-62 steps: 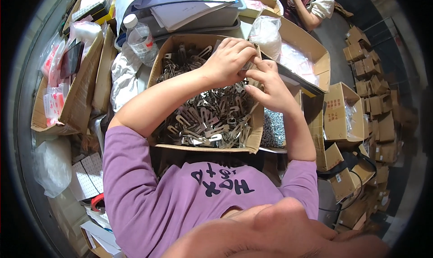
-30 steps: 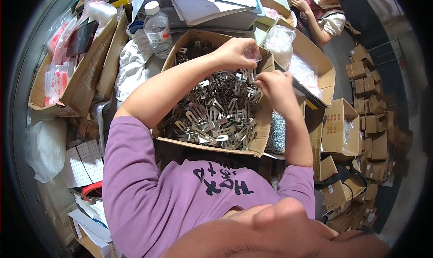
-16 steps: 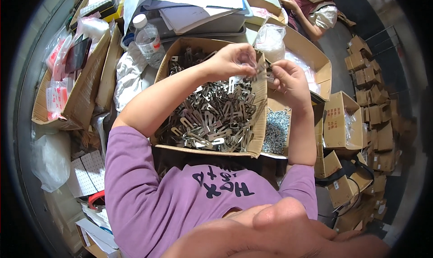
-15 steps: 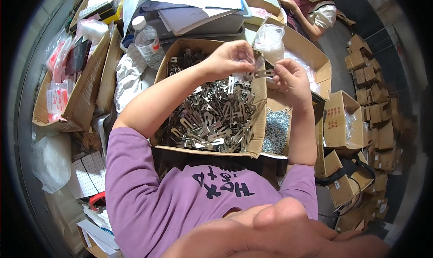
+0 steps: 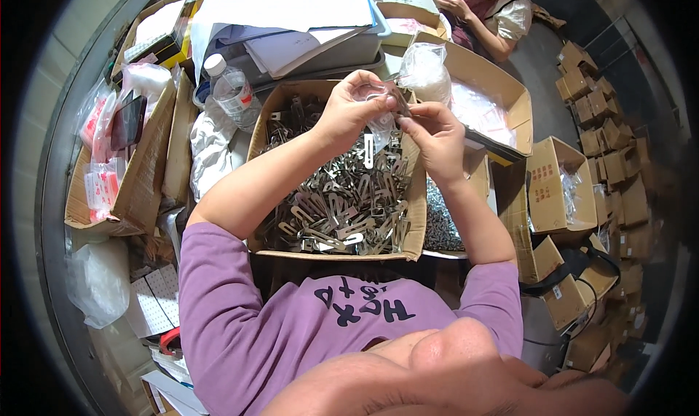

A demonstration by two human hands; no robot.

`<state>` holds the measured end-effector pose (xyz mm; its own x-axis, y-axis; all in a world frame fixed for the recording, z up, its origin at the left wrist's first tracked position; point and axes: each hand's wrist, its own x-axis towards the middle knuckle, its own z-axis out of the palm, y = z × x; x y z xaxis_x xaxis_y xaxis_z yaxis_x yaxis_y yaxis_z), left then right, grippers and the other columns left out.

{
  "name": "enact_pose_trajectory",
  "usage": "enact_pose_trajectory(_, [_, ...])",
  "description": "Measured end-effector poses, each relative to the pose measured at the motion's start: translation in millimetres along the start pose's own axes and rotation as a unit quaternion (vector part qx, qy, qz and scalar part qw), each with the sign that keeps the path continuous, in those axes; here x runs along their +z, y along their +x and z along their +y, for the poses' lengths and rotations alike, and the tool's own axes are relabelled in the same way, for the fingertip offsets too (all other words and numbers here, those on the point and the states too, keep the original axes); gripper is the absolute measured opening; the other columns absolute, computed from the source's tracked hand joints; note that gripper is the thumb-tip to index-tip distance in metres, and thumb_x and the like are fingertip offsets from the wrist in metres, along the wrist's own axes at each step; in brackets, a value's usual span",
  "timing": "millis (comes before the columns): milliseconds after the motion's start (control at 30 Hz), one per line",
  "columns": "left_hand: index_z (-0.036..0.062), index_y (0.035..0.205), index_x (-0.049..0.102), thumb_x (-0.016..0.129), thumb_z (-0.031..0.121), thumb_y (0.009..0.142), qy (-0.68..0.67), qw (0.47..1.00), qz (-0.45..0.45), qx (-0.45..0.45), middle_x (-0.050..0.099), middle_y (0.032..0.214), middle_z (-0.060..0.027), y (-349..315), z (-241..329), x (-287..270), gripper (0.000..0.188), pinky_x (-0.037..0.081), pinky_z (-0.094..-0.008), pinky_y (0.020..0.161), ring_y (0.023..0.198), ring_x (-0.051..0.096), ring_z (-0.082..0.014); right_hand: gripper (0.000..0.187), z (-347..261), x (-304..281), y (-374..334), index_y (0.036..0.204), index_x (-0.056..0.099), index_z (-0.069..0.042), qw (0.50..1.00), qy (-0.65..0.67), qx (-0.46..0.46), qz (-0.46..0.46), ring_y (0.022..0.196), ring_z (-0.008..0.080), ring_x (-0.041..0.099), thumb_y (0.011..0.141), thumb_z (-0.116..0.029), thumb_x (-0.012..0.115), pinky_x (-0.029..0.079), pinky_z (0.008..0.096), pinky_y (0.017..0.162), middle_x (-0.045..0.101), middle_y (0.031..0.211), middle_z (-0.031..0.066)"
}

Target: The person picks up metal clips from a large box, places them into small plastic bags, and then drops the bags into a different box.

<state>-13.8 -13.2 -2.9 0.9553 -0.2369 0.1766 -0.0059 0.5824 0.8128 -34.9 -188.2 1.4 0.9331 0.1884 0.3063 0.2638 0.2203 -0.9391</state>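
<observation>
Over the far right part of an open cardboard box [image 5: 416, 197], my two hands meet at the fingertips. My left hand [image 5: 348, 114] is closed on a small clear plastic bag [image 5: 380, 128], which hangs below its fingers. My right hand [image 5: 440, 139] pinches a slotted metal plate [image 5: 402, 109] at the bag's upper edge; fingers cover most of it, and I cannot tell how far it is inside. Many loose slotted metal plates [image 5: 335, 205] fill the box beneath.
Silvery screws [image 5: 440, 223] lie in a tray to the right. Behind stand a bag of white material [image 5: 426, 70], a water bottle [image 5: 234, 96] and a paper-topped grey bin [image 5: 320, 63]. Cardboard boxes [image 5: 564, 187] crowd the right. A co-worker [image 5: 484, 12] is at the far right.
My right hand has moved left, bringing the metal plate from beside the bag up against it. My left hand has shifted slightly left and down, and the bag now hangs lower.
</observation>
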Motion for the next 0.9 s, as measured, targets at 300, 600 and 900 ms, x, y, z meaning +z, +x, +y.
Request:
enact_pose_trajectory(300, [0.0009, 0.103, 0.053, 0.072, 0.007, 0.075, 0.422, 0.901, -0.098, 0.009, 0.058, 0.087, -0.0017, -1.8, 7.8, 9.8, 0.033, 0.048, -0.0241, 0.073, 0.081, 0.056, -0.0087, 0.018, -27.8, -34.7, 7.4, 0.102, 0.061, 0.003, 0.990, -0.119, -0.014, -0.072, 0.085, 0.0122, 0.063, 0.085, 0.006, 0.056, 0.050, 0.0237, 0.075, 0.066, 0.091, 0.0073])
enact_pose_trajectory(600, [0.0040, 0.099, 0.054, 0.069, 0.010, 0.077, 0.296, 0.932, -0.165, -0.127, 0.055, 0.083, 0.0005, -2.3, 0.0, 0.0, 0.027, 0.046, -0.0221, 0.072, 0.077, 0.053, -0.0061, 0.018, -48.8, -46.1, 19.9, 0.096, 0.065, 0.000, 0.915, -0.385, 0.031, -0.118, 0.072, 0.0197, 0.065, 0.083, -0.010, 0.058, 0.050, 0.0284, 0.070, 0.068, 0.082, 0.0123])
enact_pose_trajectory(900, [0.0049, 0.101, 0.053, 0.069, 0.008, 0.078, 0.254, 0.943, -0.149, -0.153, 0.051, 0.090, 0.0021, -1.8, 5.7, 5.9, 0.028, 0.044, -0.0202, 0.075, 0.082, 0.050, -0.0048, 0.014, 48.8, -86.9, -6.4, 0.081, 0.067, -0.005, 0.698, -0.676, 0.045, -0.232, 0.081, 0.0352, 0.064, 0.072, -0.008, 0.058, 0.052, 0.0447, 0.072, 0.065, 0.083, 0.0194])
